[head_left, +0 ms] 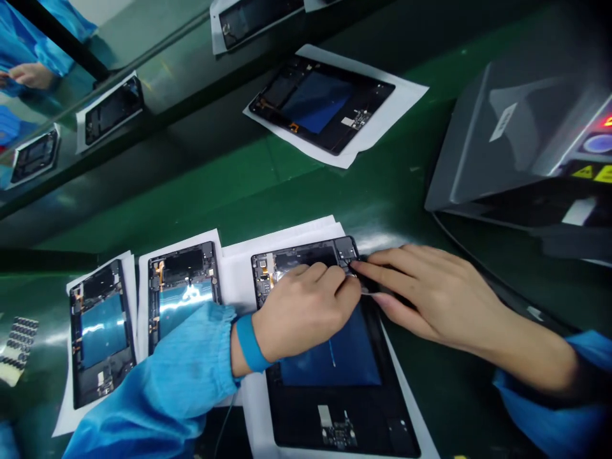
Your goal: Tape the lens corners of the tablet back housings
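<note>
Tablet [344,354] with its insides showing lies face-on to the view on white paper [258,421], at the front of a green table [186,204], and both hands are at its upper end. Left hand [301,312] rests over the upper part of it, fingers curled and pressed together; their tips are hidden, so whether they pinch anything cannot be told. Right hand [430,293] comes in from the side, its fingers reaching to the upper right edge and its thumb held lower, apart from them. A thin pale sliver [366,293] shows between the two hands, too small to make out or to tell which hand holds it. A blue band [252,343] circles the left wrist, below it a blue sleeve [176,376]. Two similar tablets, a nearer one [186,298] and a farther one [102,331], lie to the left on paper. Another tablet [320,102] lies on its own sheet farther back, and a grey machine [516,134] stands at the right.
</note>
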`<state>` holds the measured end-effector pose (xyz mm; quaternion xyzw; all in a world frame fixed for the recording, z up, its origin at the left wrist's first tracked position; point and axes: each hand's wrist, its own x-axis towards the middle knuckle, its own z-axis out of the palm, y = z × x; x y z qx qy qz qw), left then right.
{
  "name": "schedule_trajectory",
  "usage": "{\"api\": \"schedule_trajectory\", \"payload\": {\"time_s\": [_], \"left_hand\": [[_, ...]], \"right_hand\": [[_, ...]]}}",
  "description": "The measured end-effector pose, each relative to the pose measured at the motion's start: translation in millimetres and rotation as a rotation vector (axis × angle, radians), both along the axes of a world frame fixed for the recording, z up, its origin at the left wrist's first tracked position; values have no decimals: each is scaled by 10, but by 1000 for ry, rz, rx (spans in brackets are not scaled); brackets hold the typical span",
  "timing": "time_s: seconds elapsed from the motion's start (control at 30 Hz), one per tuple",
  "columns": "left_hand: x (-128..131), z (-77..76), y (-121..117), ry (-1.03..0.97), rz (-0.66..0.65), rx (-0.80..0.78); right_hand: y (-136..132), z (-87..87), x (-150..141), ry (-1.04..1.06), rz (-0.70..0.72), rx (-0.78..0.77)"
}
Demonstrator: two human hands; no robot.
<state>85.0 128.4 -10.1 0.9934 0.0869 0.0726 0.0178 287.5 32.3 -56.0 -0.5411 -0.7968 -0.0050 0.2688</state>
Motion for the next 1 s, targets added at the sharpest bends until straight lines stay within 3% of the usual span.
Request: {"api": "schedule_trajectory", "payload": {"time_s": [0.27,0.83,1.0], "left_hand": [[24,9,-5,115,-54,116],[-128,-37,26,56,-33,256],[-131,-19,62,69,-115,223]], "right_hand": [[19,-106,17,18,41,-29],[18,-122,-19,-19,48,58],[16,-109,-29,-3,41,43]]}}
